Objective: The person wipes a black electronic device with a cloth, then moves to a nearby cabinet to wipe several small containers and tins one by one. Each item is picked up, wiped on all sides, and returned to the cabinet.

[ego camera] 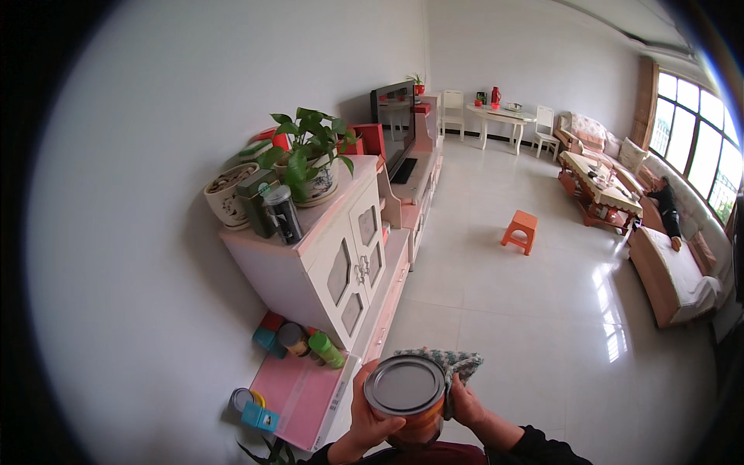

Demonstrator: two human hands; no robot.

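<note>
A large round tin with a grey metal end facing up and an orange side is held close to my body. My left hand grips its left side, the thumb lying across the front. At the tin's right side, my right hand holds a green-and-white patterned cloth, which reaches behind the tin. To the left, a flat pink box bears a green bottle, a dark-lidded jar and a small blue box.
A white and pink cabinet holds a potted plant, a green box and a dark canister. An orange plastic stool stands on the tiled floor. A person lies on the sofa at the right.
</note>
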